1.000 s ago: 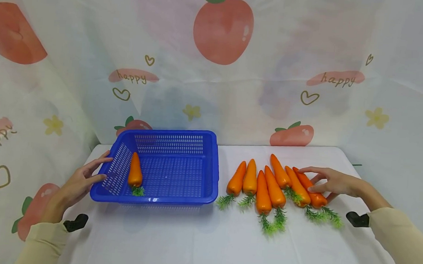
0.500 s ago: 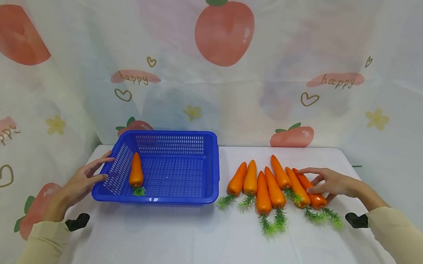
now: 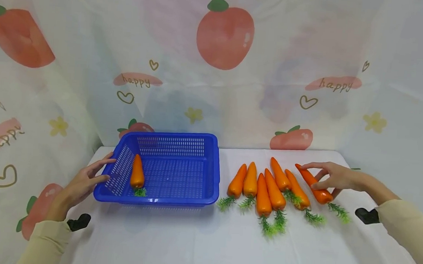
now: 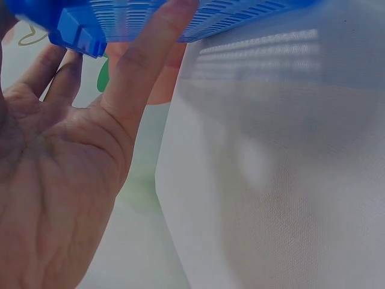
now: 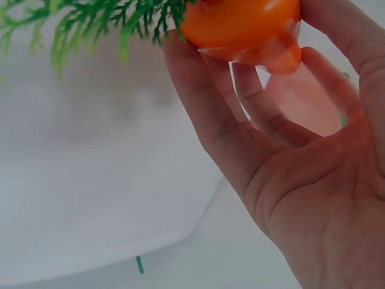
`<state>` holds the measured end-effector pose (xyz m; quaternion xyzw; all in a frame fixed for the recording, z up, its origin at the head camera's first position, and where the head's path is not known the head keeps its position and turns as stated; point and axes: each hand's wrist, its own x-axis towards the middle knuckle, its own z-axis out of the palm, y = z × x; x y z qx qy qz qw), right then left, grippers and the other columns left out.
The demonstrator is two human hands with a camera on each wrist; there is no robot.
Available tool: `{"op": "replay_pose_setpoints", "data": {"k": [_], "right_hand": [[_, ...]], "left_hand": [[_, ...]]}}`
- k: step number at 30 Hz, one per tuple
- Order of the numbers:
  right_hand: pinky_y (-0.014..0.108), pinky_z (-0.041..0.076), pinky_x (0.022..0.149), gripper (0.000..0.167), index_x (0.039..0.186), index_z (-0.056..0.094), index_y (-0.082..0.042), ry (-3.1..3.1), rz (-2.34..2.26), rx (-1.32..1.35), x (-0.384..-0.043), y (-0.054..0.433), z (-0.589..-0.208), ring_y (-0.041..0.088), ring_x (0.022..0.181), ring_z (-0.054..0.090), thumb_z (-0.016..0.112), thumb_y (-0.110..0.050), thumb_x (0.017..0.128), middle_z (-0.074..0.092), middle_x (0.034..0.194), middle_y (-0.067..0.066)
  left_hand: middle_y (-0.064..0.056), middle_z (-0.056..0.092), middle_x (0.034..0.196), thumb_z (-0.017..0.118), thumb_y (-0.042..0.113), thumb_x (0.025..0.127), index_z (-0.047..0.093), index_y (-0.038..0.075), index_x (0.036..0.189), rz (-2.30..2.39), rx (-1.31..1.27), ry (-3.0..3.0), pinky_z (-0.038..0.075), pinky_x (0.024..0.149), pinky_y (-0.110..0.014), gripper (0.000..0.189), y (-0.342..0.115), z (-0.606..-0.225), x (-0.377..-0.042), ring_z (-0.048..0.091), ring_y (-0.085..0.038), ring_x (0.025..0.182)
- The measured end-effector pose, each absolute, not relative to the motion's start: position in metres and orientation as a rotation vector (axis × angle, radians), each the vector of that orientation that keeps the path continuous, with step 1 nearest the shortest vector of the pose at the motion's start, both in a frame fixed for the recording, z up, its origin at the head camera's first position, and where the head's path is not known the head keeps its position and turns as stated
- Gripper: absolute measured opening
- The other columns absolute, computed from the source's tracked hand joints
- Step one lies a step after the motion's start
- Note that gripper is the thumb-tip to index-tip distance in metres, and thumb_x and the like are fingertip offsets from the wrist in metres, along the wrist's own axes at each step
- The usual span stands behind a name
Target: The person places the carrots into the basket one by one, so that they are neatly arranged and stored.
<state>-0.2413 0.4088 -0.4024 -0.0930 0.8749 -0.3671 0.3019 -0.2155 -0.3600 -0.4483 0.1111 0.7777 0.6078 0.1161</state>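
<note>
In the head view, my right hand pinches an orange carrot at the right end of the row. Up close in the right wrist view, fingers and thumb hold its thick end, with the green leaves hanging free. My left hand rests at the left side of a blue perforated basket, fingers fairly straight and touching its rim. The left wrist view has the thumb against the basket's outer wall. One carrot lies inside the basket, near its left wall.
Several more carrots lie side by side between the basket and my right hand, leaves toward me. A white cloth covers the table. A printed curtain stands behind and at both sides.
My right hand has shifted slightly right and drawn the rightmost carrot away from its neighbour, leaving a gap. The left hand stays at the basket, and the head view has tilted slightly.
</note>
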Motion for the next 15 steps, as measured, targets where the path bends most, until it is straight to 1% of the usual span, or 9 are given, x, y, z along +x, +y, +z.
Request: {"op": "replay_pose_setpoints", "data": {"k": [6, 10, 15], "right_hand": [[0.05, 0.063, 0.07, 0.079, 0.161, 0.034, -0.017, 2.342, -0.972, -0.26, -0.243, 0.407, -0.376, 0.032, 0.092, 0.068, 0.076, -0.022, 0.094, 0.047, 0.139, 0.031], [0.051, 0.063, 0.07, 0.078, 0.16, 0.032, -0.015, 2.36, -0.99, -0.303, -0.243, 0.405, -0.36, 0.031, 0.095, 0.068, 0.075, -0.021, 0.095, 0.046, 0.14, 0.032], [0.049, 0.063, 0.07, 0.08, 0.161, 0.03, -0.013, 2.399, -1.015, -0.322, -0.242, 0.402, -0.34, 0.032, 0.095, 0.068, 0.075, -0.019, 0.095, 0.048, 0.137, 0.033]], "left_hand": [[0.003, 0.0, 0.174, 0.056, 0.013, 0.106, 0.034, 0.012, 0.16, 1.782, 0.336, 2.266, 0.057, 0.091, -0.028, 0.059, -0.36, -0.448, -0.215, 0.005, -0.052, 0.15], [0.003, 0.0, 0.174, 0.056, 0.013, 0.106, 0.034, 0.011, 0.16, 1.782, 0.335, 2.269, 0.058, 0.091, -0.028, 0.058, -0.36, -0.448, -0.215, 0.005, -0.051, 0.15], [0.003, 0.001, 0.174, 0.056, 0.013, 0.106, 0.034, 0.012, 0.16, 1.785, 0.326, 2.269, 0.059, 0.09, -0.031, 0.059, -0.36, -0.448, -0.215, 0.007, -0.051, 0.15]]}}
